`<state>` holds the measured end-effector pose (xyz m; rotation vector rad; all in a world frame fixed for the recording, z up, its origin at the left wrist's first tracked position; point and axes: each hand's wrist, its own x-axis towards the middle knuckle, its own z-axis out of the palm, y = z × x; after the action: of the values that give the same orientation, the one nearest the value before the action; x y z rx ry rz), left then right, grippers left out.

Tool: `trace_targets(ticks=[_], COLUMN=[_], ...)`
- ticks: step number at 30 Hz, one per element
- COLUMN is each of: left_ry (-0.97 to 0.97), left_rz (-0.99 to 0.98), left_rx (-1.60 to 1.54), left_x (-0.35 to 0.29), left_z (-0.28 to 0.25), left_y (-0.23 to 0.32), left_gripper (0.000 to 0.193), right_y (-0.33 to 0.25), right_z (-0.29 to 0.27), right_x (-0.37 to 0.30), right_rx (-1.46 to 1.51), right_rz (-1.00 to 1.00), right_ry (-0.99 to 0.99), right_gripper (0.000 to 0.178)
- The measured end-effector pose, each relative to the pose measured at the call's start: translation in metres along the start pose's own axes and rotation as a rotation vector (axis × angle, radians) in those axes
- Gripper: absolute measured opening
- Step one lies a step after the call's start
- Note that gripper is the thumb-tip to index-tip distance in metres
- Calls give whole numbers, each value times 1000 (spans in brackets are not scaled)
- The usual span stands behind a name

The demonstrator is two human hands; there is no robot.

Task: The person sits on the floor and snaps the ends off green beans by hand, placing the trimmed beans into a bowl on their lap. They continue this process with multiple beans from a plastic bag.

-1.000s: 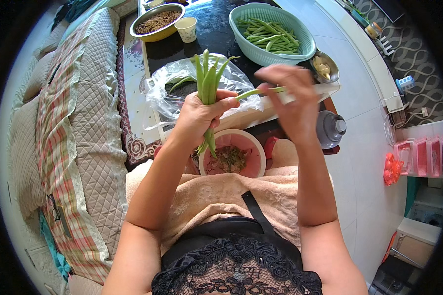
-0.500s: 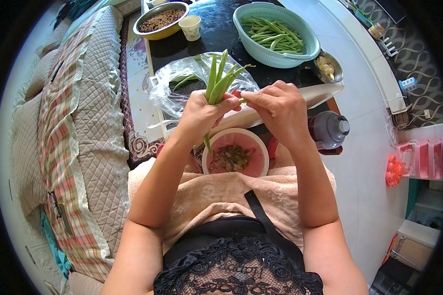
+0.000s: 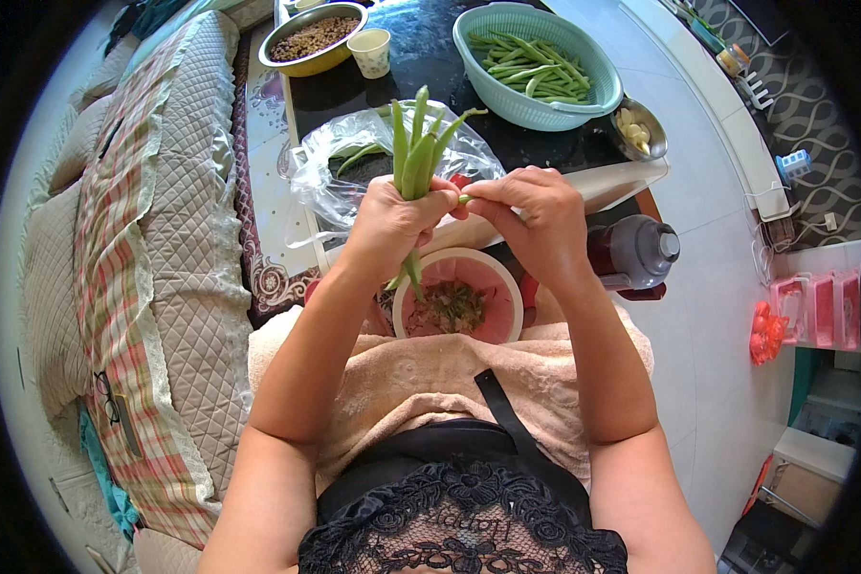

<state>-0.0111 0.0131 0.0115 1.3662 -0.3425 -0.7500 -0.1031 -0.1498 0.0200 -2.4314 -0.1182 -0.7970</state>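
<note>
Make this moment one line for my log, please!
left hand: grips green bean bunch | right hand: pinches bean tip | below hands: pink basin, scraps inside | table: blue-green basket, beans inside

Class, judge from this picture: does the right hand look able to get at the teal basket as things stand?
Probably yes: the teal basket stands beyond the right hand with nothing visibly blocking the way, though that hand pinches a green bean.
</note>
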Motion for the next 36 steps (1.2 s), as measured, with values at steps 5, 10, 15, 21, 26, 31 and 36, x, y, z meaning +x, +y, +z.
trace_targets(ticks=[5,10,15,21,26,31,36], left_ry=[-89,-153,-205,-278,-337,-440,-396], left_rz=[-39,-112,-156,-157,-206,-193,-208], left_rx=[-143,-7,76,136,88,-139,-246], left_x=[0,2,-1,-3,-5,-7,-6], left_z=[6,-1,2,-1,-1,-3,3], left_y=[2,-13,-10,-7,0,1,-6], left_gripper=[9,10,10,13,13,20,32], right_y=[-3,36,53,46,43,18,4], right_z=[2,-18,-40,-33,-27,-14,4], right_x=[-2,5,4,3,0,2,1], right_rx=[606,1106,1328,1248,1216,1055,1168], right_rz=[373,458,542,662,745,755,718], right_ry=[86,457,651,493,334,15,19], right_gripper=[11,19,24,20,12,15,16])
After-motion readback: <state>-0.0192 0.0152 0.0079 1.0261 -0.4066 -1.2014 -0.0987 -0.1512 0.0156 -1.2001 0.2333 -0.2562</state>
